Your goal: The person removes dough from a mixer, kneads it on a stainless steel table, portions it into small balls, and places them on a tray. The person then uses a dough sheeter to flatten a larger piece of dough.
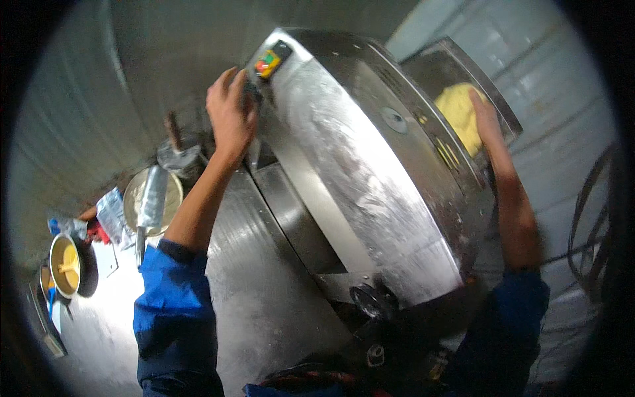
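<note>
A steel dough sheeter (367,164) with a floury sloping cover stands before me. My right hand (488,119) rests on a lump of yellow dough (459,114) in the feed tray (501,106) at the machine's far right side. My left hand (230,111) is at the machine's upper left end, fingers bent around or beside a dark part just below the red and green switch (268,63); what the fingertips touch is hidden. Short strips of yellow dough (448,153) cling to the machine's top near the tray. A black handwheel (372,300) sits at its near end.
On the steel table (268,293) at left stand a bowl of flour-like powder (171,198) with a plastic-wrapped tool (153,198) across it, plastic bags (111,213), a pot with yellow contents (64,265) and a container with a wooden handle (173,131). Cables (590,218) hang at right.
</note>
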{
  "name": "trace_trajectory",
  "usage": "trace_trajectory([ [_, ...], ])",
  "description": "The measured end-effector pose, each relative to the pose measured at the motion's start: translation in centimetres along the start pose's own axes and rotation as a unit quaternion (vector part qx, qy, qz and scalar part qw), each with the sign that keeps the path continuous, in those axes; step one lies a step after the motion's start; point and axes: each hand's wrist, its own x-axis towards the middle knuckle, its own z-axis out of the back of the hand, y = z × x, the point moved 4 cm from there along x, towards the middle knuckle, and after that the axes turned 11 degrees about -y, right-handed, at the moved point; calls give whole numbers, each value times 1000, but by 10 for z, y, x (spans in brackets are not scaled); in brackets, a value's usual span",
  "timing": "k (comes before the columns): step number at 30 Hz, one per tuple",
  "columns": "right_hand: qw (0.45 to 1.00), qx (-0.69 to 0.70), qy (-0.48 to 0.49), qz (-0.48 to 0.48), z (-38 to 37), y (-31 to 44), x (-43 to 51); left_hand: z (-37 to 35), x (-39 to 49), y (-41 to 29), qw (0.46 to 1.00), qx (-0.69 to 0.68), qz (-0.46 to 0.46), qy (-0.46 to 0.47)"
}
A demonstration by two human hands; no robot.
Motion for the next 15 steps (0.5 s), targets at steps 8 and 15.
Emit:
trace_trajectory([
  [8,994,-40,-3,99,-4,-6,8,-8,-11,-5,999,9,-46,-20],
  [15,991,-34,-45,122,-3,-6,7,-39,8,1,998,-33,26,44],
])
